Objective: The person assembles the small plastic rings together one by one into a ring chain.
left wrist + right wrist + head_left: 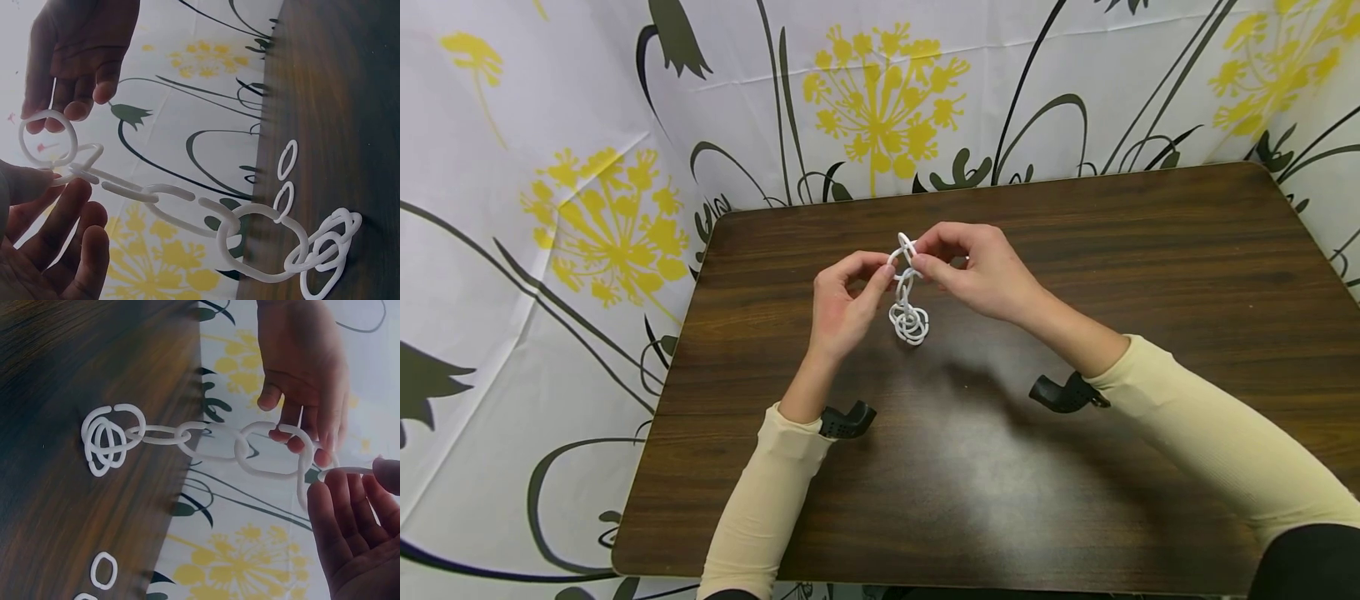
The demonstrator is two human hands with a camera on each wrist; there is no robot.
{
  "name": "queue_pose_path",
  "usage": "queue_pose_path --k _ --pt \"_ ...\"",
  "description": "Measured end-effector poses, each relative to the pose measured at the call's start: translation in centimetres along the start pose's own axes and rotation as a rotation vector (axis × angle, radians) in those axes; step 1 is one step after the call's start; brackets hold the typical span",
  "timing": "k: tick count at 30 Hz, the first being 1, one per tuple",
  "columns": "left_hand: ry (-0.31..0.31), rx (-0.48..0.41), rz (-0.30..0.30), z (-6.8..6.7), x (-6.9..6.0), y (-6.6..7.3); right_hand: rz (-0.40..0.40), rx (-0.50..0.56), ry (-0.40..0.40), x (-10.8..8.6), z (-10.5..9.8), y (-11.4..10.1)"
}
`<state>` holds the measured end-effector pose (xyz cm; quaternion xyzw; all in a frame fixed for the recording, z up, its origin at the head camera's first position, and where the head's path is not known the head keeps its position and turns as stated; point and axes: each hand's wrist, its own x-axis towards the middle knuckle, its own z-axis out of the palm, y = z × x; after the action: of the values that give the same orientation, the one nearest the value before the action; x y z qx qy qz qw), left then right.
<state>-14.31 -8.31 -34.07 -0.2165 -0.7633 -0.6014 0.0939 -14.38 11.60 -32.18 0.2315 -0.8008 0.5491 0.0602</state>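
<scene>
A chain of white plastic links (910,323) hangs between the two hands, its lower end bunched on the dark table. My left hand (844,307) pinches a link near the chain's top between thumb and forefinger. Opposite it, my right hand (988,268) pinches another white link (348,469) between thumb and fingers. In the left wrist view this right-hand link (75,140) stands upright against the link under my left thumb. Gaps show in several chain links. Whether the right-hand link is hooked through the chain, I cannot tell.
Two loose white links (287,160) lie on the table near the bunched end. The brown wood-grain table (925,500) backs onto a white cloth (737,108) with yellow flowers. Black camera mounts (847,420) sit at both wrists, by the cream sleeves.
</scene>
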Motion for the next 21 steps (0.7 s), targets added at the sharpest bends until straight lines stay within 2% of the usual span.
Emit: queue_pose_path --k 5,17,21 --pt "-0.002 0.007 0.004 0.03 -0.06 0.63 -0.02 -0.06 0.007 0.03 0.1 0.02" --pt "0.011 0.018 -0.004 0.15 -0.17 0.61 -0.029 -0.135 0.036 0.22 -0.01 0.13" --pt "0.01 0.021 -0.006 0.2 -0.19 0.57 -0.072 -0.182 0.032 0.21 0.12 0.36"
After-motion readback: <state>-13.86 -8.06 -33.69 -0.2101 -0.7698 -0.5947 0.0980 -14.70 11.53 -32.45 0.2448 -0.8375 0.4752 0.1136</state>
